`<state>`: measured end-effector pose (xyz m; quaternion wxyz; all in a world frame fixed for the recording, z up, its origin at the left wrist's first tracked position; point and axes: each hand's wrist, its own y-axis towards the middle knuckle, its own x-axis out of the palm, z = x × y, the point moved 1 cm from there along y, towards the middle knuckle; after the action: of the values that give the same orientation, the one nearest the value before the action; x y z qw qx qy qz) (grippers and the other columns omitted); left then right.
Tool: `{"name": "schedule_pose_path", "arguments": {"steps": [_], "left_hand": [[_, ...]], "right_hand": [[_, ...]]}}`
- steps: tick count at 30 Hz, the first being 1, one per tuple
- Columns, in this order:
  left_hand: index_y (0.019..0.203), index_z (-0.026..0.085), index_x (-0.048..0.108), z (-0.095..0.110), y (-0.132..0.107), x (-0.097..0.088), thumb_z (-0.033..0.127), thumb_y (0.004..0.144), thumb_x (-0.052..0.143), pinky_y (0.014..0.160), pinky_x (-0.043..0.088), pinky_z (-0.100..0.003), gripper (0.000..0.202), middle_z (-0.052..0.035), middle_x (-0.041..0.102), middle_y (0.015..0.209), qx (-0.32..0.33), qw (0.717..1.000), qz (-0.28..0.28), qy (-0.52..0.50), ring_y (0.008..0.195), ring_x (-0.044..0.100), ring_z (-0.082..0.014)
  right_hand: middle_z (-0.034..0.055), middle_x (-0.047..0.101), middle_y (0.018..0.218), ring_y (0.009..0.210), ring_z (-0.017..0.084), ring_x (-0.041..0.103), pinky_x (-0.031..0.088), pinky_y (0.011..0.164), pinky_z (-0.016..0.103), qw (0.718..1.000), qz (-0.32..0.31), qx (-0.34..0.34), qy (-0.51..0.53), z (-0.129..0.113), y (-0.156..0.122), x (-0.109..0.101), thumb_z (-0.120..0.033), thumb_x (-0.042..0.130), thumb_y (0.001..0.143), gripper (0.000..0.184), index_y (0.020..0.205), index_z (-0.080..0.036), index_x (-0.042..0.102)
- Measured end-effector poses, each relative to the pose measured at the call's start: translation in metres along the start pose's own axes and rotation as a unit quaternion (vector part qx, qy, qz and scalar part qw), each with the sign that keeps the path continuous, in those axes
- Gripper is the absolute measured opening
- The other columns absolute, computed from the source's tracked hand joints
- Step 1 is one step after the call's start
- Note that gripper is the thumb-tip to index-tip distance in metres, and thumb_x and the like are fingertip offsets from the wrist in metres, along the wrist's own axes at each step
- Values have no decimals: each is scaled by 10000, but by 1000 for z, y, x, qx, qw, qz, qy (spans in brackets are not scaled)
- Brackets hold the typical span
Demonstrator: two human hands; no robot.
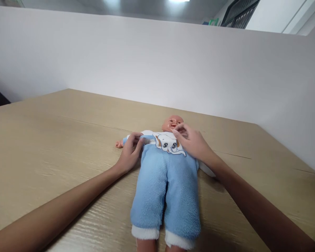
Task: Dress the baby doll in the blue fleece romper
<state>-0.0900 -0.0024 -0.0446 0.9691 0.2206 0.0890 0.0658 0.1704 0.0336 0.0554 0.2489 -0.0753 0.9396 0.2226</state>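
Observation:
A baby doll (172, 123) lies on its back with its head away from me. It wears fluffy blue overalls (153, 185) with white cuffs and an elephant face on the bib, over a white top. At the bib's left side, my left hand (131, 152) is closed, thumb against fingers, on a light blue strap (147, 137). Just below the doll's chin, over the chest, is my right hand (193, 140), its fingers curled in a pinch. Anything between those fingertips is hidden. One doll hand (119, 144) sticks out beyond my left hand.
The doll lies on a wood-grain tabletop (68, 140) with thin seams. A pale partition (147, 63) rises behind the table and continues along the right side. Ceiling lights and a dark-framed window (238, 14) show above it.

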Motion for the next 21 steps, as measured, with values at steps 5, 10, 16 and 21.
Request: {"name": "schedule_pose_path", "arguments": {"steps": [5, 10, 16, 21], "left_hand": [[1135, 236, 652, 4, -3, -3, 496, 1089, 611, 965, 484, -340, 267, -63, 701, 1132, 29, 999, 9, 33, 1024, 645, -232], [1143, 242, 670, 8, -4, -4, 438, 1123, 563, 1007, 469, -352, 224, -71, 703, 1149, 65, 996, 2, 57, 1078, 628, -241], [1137, 248, 666, 9, -5, -4, 403, 1111, 586, 936, 454, -359, 177, -60, 709, 1084, 52, 996, -5, 75, 977, 620, -234], [1097, 235, 625, 7, -9, -5, 413, 1113, 596, 829, 449, -337, 181, -29, 646, 980, 59, 993, -22, 97, 869, 570, -208]], "right_hand": [[146, 797, 1200, 1139, 306, 714, 521, 1047, 458, 958, -204, -122, -160, -19, 63, 48, -286, 662, 1031, 161, 1104, -184, 763], [129, 808, 1238, 1091, 282, 725, 534, 915, 361, 871, -403, -175, -221, -15, 105, 97, -191, 792, 906, 218, 1123, -182, 777], [74, 812, 1040, 895, 235, 682, 438, 740, 310, 856, -416, -199, -232, -6, 107, 117, -176, 753, 887, 81, 949, -209, 713], [80, 776, 1092, 917, 243, 663, 437, 776, 328, 936, -249, -169, -185, -2, 97, 95, -240, 656, 892, 212, 1101, -205, 648]]}}
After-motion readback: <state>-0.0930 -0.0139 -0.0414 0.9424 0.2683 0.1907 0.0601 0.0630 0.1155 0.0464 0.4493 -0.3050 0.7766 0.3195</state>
